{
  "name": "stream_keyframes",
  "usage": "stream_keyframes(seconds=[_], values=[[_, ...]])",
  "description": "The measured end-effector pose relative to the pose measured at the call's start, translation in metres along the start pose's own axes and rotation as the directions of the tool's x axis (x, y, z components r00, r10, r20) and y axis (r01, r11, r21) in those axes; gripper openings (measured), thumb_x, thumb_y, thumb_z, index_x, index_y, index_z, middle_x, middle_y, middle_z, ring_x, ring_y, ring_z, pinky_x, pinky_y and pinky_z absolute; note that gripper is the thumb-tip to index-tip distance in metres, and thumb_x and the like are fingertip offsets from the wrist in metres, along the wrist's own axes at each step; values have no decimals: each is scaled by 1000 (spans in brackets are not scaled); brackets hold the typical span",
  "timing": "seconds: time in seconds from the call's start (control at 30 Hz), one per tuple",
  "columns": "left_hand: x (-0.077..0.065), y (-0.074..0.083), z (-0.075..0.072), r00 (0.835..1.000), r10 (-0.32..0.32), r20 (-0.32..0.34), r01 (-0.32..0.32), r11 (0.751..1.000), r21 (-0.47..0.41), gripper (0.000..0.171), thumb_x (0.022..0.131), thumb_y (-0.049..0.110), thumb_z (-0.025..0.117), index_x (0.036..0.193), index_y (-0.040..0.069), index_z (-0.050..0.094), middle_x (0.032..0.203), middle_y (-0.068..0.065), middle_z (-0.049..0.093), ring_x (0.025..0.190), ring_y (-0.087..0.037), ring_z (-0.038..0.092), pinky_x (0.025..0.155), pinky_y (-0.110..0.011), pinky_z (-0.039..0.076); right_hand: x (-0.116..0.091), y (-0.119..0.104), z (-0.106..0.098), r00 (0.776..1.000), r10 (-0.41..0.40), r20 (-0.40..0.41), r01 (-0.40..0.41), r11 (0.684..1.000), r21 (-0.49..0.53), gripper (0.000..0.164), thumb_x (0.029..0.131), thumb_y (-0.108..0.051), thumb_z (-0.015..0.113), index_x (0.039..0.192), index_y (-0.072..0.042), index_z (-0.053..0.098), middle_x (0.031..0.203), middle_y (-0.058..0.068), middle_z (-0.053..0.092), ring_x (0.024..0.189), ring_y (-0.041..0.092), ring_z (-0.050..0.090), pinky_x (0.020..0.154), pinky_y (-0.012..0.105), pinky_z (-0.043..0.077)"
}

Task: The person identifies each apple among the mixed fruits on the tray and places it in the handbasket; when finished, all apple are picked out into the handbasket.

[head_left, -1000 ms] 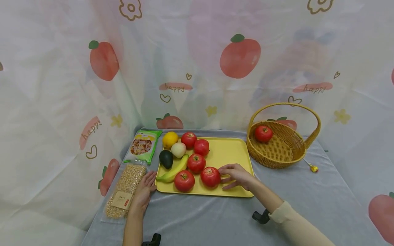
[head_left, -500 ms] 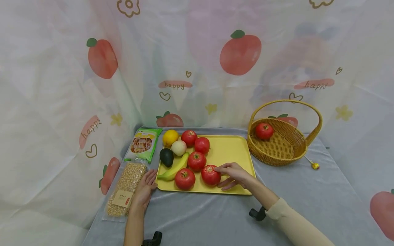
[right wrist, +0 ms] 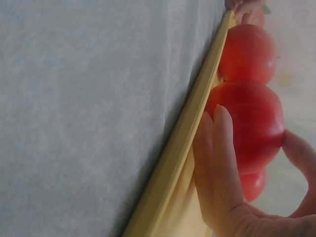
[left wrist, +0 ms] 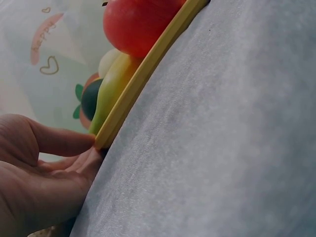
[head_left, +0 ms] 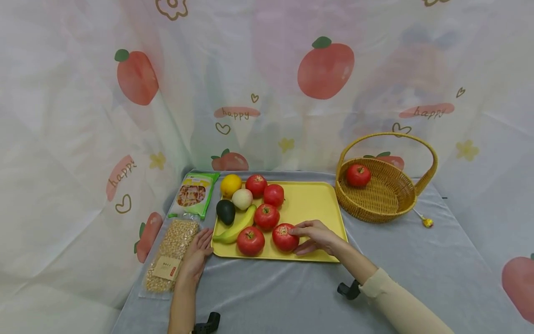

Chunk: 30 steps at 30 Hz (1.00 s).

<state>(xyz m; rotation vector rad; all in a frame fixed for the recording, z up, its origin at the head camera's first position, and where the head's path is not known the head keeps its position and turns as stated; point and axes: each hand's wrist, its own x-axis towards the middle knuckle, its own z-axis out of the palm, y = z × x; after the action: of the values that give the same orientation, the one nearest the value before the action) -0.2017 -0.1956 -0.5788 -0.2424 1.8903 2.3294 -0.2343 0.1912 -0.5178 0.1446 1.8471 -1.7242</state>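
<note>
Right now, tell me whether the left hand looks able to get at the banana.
Probably yes: the left hand is at the corner of the yellow tray, close to the tip of the banana, with no other item between.

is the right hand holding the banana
No, the right hand grips a red fruit, while the banana lies toward the left end of the tray.

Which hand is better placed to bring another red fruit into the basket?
Probably the right hand: it grips a red fruit and is nearer the basket. The left hand only touches the tray, farther away.
</note>
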Motion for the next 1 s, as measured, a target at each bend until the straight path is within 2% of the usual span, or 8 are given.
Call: stream_keyframes(seconds=[0.37, 0.57, 0.77, 1.0], values=[[0, -1, 1, 1000, 4, -5, -4, 1000, 2, 76, 93, -25, 40, 163, -5, 18, 168, -25, 25, 157, -37, 23, 127, -48, 22, 0, 4, 0, 999, -34, -18, 34, 999, 4, 55, 95, -26, 75, 139, 4, 58, 126, 20, 67, 92, 45, 75, 83, 54, 61], [0, -2, 0, 1000, 7, -4, -7, 1000, 2, 76, 94, -25, 40, 163, -5, 17, 168, -25, 25, 157, -37, 23, 127, -49, 21, -1, 6, -1, 999, -38, 29, 39, 999, -14, 57, 96, -27, 73, 139, 7, 57, 127, 20, 64, 96, 44, 75, 85, 53, 61], [0, -2, -1, 1000, 9, -5, -9, 1000, 6, 76, 94, -25, 40, 163, -4, 18, 168, -25, 25, 157, -37, 23, 127, -49, 21, 0, 9, -3, 997, -48, 56, 49, 999, -12, 52, 95, -25, 73, 133, 8, 60, 122, 18, 66, 98, 43, 75, 85, 52, 61], [1, -1, 0, 1000, 8, -2, -8, 1000, 7, 76, 93, -24, 40, 163, -5, 18, 168, -26, 25, 157, -37, 23, 127, -50, 21, 1, 12, -7, 995, -52, 87, 47, 997, 61, 61, 92, -17, 72, 143, 6, 45, 128, 21, 62, 98, 39, 75, 87, 53, 61]])
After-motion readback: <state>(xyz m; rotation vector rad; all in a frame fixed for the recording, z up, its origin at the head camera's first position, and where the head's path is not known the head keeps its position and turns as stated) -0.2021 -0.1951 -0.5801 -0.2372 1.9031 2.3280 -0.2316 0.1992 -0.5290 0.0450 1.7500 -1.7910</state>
